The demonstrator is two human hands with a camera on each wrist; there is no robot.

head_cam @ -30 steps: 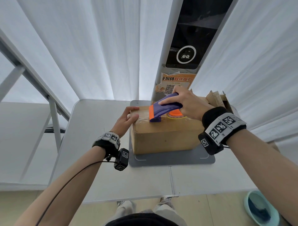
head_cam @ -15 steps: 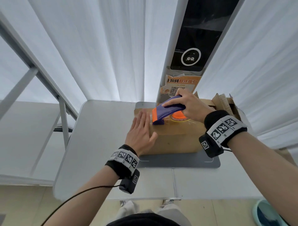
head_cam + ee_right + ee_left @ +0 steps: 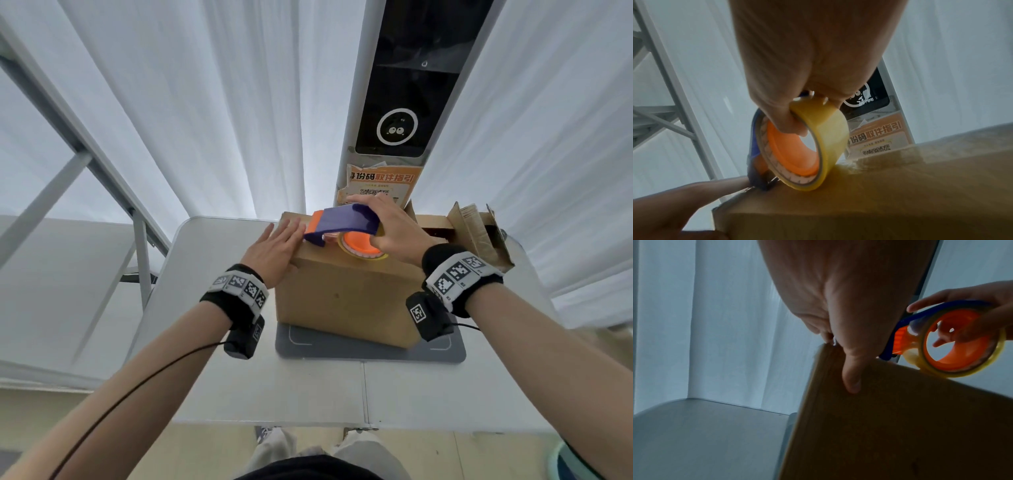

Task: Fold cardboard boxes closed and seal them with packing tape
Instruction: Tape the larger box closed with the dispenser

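From the head view, a closed cardboard box [image 3: 346,298] stood on a grey mat [image 3: 370,349] on the white folding table [image 3: 274,387]; whatever it held was hidden. Behind it lay torn cardboard scraps [image 3: 479,236]. The left hand [image 3: 274,246] lay flat with straight fingers on the box's top left edge. The right hand [image 3: 387,229] was curled around a blue and orange tape dispenser [image 3: 342,226], its roll resting on the box top. White curtains [image 3: 205,102] hung all around, and a white pillar with a dark screen [image 3: 397,102] and an orange notice [image 3: 380,185] rose behind the table.

In the left wrist view, the left hand [image 3: 838,305] pressed the box [image 3: 900,426] at its corner, thumb down the near face, beside the dispenser [image 3: 953,340] held by the right hand [image 3: 982,313].

In the right wrist view, the right hand [image 3: 812,65] gripped the dispenser [image 3: 797,146], thumb inside the orange core, and the yellowish roll touched the box [image 3: 879,203] top. The left hand's fingers [image 3: 694,194] lay just beside the dispenser's front end.
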